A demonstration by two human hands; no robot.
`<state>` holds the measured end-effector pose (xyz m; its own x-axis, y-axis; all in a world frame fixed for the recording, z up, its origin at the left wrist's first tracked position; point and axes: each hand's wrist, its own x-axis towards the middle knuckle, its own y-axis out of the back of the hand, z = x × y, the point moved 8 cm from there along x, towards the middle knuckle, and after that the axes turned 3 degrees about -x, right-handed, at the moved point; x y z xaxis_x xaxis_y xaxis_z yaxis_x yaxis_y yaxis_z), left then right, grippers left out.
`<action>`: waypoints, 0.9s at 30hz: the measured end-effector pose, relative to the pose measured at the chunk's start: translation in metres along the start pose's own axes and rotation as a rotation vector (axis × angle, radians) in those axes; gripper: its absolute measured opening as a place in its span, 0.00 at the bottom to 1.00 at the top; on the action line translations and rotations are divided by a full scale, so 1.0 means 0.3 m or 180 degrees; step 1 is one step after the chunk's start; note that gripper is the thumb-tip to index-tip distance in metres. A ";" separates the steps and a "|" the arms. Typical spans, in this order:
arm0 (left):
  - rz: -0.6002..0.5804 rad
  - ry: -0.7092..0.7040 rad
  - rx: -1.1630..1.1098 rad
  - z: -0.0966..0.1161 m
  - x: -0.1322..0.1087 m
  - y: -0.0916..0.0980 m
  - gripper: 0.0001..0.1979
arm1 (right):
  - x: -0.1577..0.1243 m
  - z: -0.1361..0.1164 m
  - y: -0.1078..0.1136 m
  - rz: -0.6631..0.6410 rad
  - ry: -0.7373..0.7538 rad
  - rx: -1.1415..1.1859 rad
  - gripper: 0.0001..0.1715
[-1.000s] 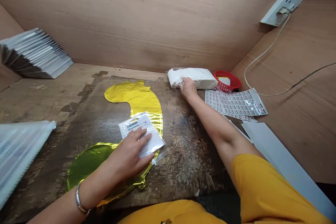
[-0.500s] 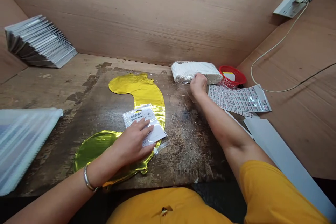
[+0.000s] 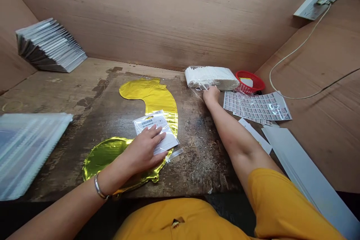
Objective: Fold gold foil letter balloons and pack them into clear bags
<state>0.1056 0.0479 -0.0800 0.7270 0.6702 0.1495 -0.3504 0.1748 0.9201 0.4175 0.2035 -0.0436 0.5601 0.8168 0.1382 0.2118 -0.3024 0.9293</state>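
My left hand (image 3: 146,144) lies with its fingers spread on a white card in a clear plastic sleeve (image 3: 146,120). The packet rests on a flat gold foil balloon (image 3: 161,97), which curves across the table and is partly hidden under my hand and forearm. A small clear strip (image 3: 176,154) sticks out by my left thumb. Farther out, my right hand (image 3: 211,94) is closed at the front of a clear plastic bag packed with thin white sticks or straws (image 3: 212,77). What its fingertips pinch is mostly hidden.
Behind on the right are a red basket (image 3: 258,84) and sticker sheets (image 3: 260,105). White card strips (image 3: 298,165) lie along the right. Clear plastic sleeves (image 3: 33,146) and a leaning stack of packets (image 3: 53,45) occupy the left. A cable hangs from the wall socket (image 3: 322,0).
My right hand has moved slightly down toward me, at the front of the bag. My left hand stays on the packet. The whole view has shifted a little.
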 end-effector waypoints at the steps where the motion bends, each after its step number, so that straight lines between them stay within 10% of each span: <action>1: -0.0017 -0.0011 0.0018 0.002 0.000 0.000 0.28 | -0.006 0.002 0.009 -0.0035 0.0079 -0.0074 0.13; 8: -0.0079 -0.0111 0.0045 0.008 0.002 0.011 0.28 | -0.332 0.056 0.153 -0.0167 0.1150 -0.0895 0.14; 15: -0.0240 0.0051 -0.0142 0.002 0.022 0.033 0.26 | -0.886 0.001 0.332 0.0499 0.2248 0.0562 0.05; 22: -0.0502 0.0206 -0.0279 0.002 0.043 0.051 0.25 | -0.985 -0.003 0.370 0.0684 0.2746 0.1017 0.05; 27: -0.0536 0.0371 -0.0375 0.007 0.053 0.066 0.26 | -0.984 -0.062 0.261 0.0830 0.3150 0.0391 0.11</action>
<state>0.1114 0.0605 -0.0585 0.7103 0.7020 -0.0516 -0.3014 0.3696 0.8789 0.2540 -0.0521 -0.0052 -0.2983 0.7405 0.6022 0.2899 -0.5309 0.7964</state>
